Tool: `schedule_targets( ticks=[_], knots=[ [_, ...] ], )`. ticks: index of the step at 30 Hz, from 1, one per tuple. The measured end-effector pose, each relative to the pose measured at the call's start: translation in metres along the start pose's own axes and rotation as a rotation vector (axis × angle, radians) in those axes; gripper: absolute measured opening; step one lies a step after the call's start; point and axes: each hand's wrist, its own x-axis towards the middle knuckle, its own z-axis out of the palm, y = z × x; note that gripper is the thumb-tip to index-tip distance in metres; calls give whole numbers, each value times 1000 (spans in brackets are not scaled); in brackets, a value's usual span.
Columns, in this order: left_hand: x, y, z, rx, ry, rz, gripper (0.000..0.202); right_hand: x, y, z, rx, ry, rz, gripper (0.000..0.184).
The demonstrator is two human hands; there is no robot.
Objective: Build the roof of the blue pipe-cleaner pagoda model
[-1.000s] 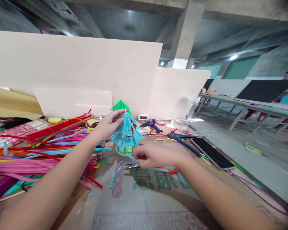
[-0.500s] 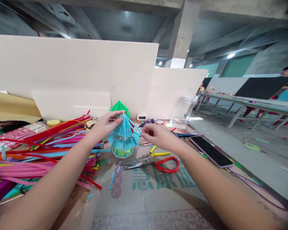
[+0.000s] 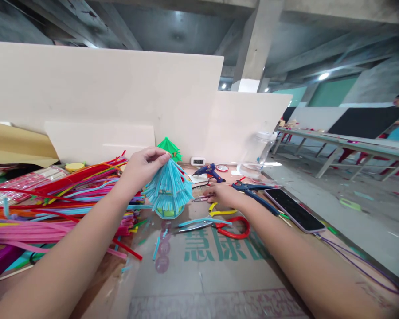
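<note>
My left hand [image 3: 148, 165] pinches the top of a light-blue cone-shaped model [image 3: 169, 188] made of pipe cleaners, tiered like a pagoda roof. It stands upright on a yellow-green base. Over at the right, my right hand [image 3: 221, 195] is low at the table, its curled fingers on a slim silver-and-pink tool [image 3: 201, 199], partly hidden by them. Below that hand lie red-handled scissors [image 3: 232, 228] with a blue pipe cleaner [image 3: 202, 220] across them. A yellow-handled tool [image 3: 222, 212] lies partly under the same hand. Behind the model is a green pipe-cleaner roof piece [image 3: 169, 147].
Bundles of coloured pipe cleaners [image 3: 63, 221] cover the left side. A glue gun [image 3: 210, 171], dark-handled pliers [image 3: 257, 197], a phone [image 3: 294, 209], a small digital clock [image 3: 197, 161] and a clear plastic jug [image 3: 257, 153] lie around the right. White boards [image 3: 119, 88] stand behind.
My right hand has left the model's side and moved right and down to the slim tool. A blue pipe cleaner now lies across the scissors. My left hand keeps hold of the model's top.
</note>
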Motion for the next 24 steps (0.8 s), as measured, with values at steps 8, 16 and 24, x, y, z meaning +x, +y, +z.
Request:
schedule_targets(
  ticks=[8,16,24],
  knots=[
    [0,7,-8,21,120,24,32,0,3,8,7,98,19,12],
    [-5,23,-9,-18,75,56,27,-2,0,-13,123,394,51,27],
    [-12,42,-9,106,-1,107,25,-27,-42,-65,294,731,-72,37]
  ],
)
